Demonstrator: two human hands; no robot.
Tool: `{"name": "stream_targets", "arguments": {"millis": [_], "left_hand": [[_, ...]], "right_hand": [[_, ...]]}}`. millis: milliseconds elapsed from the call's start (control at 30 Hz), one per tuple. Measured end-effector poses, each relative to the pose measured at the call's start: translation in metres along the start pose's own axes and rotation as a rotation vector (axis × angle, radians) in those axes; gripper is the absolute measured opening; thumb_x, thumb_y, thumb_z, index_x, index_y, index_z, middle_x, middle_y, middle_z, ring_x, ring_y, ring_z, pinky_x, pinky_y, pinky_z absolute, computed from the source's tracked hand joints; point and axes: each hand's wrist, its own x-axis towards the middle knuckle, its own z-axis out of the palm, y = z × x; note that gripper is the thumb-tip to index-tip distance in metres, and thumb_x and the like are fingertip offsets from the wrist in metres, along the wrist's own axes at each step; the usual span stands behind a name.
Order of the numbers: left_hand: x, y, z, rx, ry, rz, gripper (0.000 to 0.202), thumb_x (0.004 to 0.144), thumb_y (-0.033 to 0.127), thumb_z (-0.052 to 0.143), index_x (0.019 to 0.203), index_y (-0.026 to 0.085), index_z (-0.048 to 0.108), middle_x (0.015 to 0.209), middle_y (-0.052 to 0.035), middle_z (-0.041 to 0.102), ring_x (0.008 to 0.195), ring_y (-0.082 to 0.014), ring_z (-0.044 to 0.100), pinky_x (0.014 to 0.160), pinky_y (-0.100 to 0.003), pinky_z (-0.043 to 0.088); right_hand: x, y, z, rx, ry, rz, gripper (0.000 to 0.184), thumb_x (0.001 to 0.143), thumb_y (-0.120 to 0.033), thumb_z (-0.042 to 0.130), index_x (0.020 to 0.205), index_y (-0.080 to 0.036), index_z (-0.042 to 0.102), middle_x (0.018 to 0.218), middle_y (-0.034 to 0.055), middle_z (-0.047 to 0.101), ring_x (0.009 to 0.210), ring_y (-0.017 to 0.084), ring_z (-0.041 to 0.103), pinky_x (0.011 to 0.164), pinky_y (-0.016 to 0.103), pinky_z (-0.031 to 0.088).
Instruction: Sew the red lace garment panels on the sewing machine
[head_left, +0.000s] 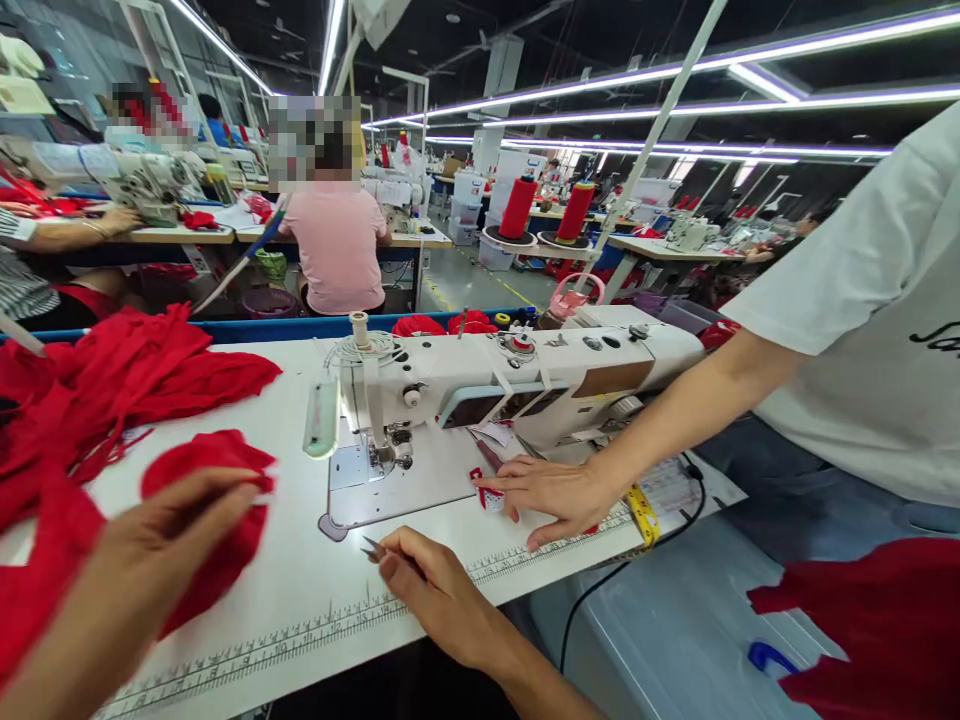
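Observation:
My left hand [172,540] pinches the edge of a red fabric piece [206,455], lifted a little over the left of the white sewing table [292,590]. A narrow whitish strip shows at the fingertips. In my right hand [435,590] are thread snips [371,548]; only their pointed tips stick out from the closed fingers, just in front of the sewing machine's bed. The industrial sewing machine [510,375] stands across the table, its needle area [390,447] bare of cloth. Another person's hand [551,490] reaches in from the right and touches a small red-and-white patterned piece [489,492].
A heap of red fabric [127,380] lies at the left. A printed ruler [300,640] runs along the front edge, with a yellow measuring tape [643,515] at the right. Red thread cones [517,207] stand behind the machine. A grey-blue bin [645,630] holds red cloth.

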Motion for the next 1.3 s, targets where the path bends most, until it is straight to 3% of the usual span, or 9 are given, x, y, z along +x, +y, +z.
{"name": "stream_targets", "arguments": {"millis": [67, 133, 233, 433, 700, 1000, 1300], "left_hand": [[-0.009, -0.007, 0.025, -0.050, -0.125, 0.014, 0.040, 0.076, 0.055, 0.078, 0.101, 0.024, 0.072, 0.111, -0.0034, 0.071, 0.115, -0.0295, 0.059, 0.103, -0.036, 0.046], [-0.017, -0.015, 0.048, -0.164, -0.277, -0.006, 0.038, 0.081, 0.055, 0.073, 0.097, 0.020, 0.073, 0.105, -0.0046, 0.072, 0.107, -0.0272, 0.062, 0.095, -0.033, 0.048], [-0.025, -0.022, 0.065, -0.327, -0.334, -0.037, 0.035, 0.083, 0.052, 0.071, 0.096, 0.019, 0.074, 0.097, -0.0037, 0.072, 0.099, -0.0232, 0.063, 0.088, -0.029, 0.049], [-0.030, -0.018, 0.062, -0.380, -0.314, -0.012, 0.033, 0.085, 0.049, 0.070, 0.096, 0.018, 0.075, 0.094, -0.0033, 0.072, 0.094, -0.0205, 0.061, 0.085, -0.027, 0.046], [-0.033, -0.021, 0.060, -0.415, -0.328, -0.021, 0.031, 0.088, 0.045, 0.069, 0.101, 0.017, 0.076, 0.097, -0.0046, 0.072, 0.097, -0.0207, 0.060, 0.087, -0.027, 0.045], [-0.034, -0.017, 0.063, -0.398, -0.268, -0.026, 0.034, 0.083, 0.048, 0.073, 0.098, 0.017, 0.077, 0.096, -0.0056, 0.074, 0.098, -0.0230, 0.062, 0.089, -0.029, 0.047], [-0.039, -0.019, 0.066, -0.342, -0.227, 0.059, 0.026, 0.088, 0.043, 0.068, 0.099, 0.021, 0.078, 0.098, -0.0027, 0.074, 0.095, -0.0198, 0.064, 0.087, -0.025, 0.050]], "right_hand": [[-0.004, -0.003, 0.001, 0.006, 0.000, -0.002, 0.039, 0.102, -0.054, 0.038, 0.094, -0.021, 0.058, 0.072, -0.0040, 0.043, 0.063, 0.011, 0.039, 0.058, 0.023, 0.034], [-0.007, -0.002, 0.003, 0.005, -0.003, 0.004, 0.040, 0.104, -0.054, 0.034, 0.092, -0.022, 0.055, 0.069, -0.0050, 0.039, 0.059, 0.011, 0.035, 0.054, 0.023, 0.031], [-0.009, 0.005, 0.010, -0.075, -0.053, -0.029, 0.036, 0.104, -0.051, 0.035, 0.082, -0.024, 0.043, 0.068, -0.0051, 0.041, 0.057, 0.011, 0.034, 0.051, 0.024, 0.028], [-0.007, 0.016, 0.026, -0.374, 0.013, -0.146, 0.031, 0.106, -0.042, 0.033, 0.080, -0.026, 0.038, 0.062, -0.0060, 0.043, 0.050, 0.012, 0.035, 0.051, 0.027, 0.024], [0.000, 0.015, 0.034, -0.473, 0.061, -0.216, 0.028, 0.106, -0.037, 0.032, 0.082, -0.026, 0.039, 0.062, -0.0047, 0.048, 0.047, 0.013, 0.039, 0.050, 0.027, 0.024], [-0.002, 0.019, 0.035, -0.440, 0.089, -0.173, 0.029, 0.105, -0.038, 0.033, 0.081, -0.026, 0.043, 0.062, -0.0043, 0.048, 0.048, 0.013, 0.039, 0.049, 0.026, 0.025], [-0.002, 0.015, 0.035, -0.230, 0.025, -0.050, 0.036, 0.105, -0.047, 0.032, 0.079, -0.024, 0.043, 0.064, -0.0047, 0.043, 0.055, 0.012, 0.033, 0.053, 0.025, 0.026]]}}
